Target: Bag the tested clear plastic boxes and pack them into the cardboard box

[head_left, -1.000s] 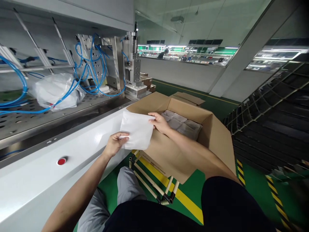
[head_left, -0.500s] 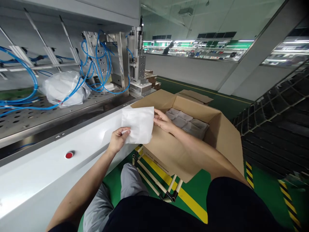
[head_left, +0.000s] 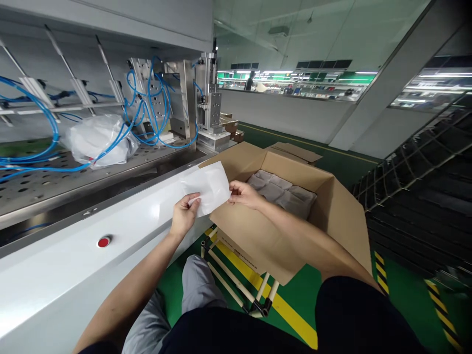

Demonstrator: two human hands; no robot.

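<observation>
My hands hold a soft white sheet (head_left: pixel 208 189), which bends and tilts over the edge of a white machine panel. My left hand (head_left: pixel 183 215) pinches its lower edge between thumb and fingers. My right hand (head_left: pixel 244 193) grips its right end, above an open cardboard box (head_left: pixel 254 231). Inside the box lie several grey padded packs (head_left: pixel 282 193), close to my right hand's fingers but apart from them. The near box flap folds outward beneath my right forearm.
To the left stands a machine with a red button (head_left: pixel 104 242), blue pneumatic tubes (head_left: pixel 155 105) and a perforated steel shelf (head_left: pixel 37 189) bearing a white plastic bag (head_left: pixel 99 141). A pale tube rack (head_left: pixel 236 282) stands on the green floor below the box.
The white sheet has gone from a flat, upright square to a bent, tilted shape leaning left. My right hand has shifted down along its edge. The box has not moved.
</observation>
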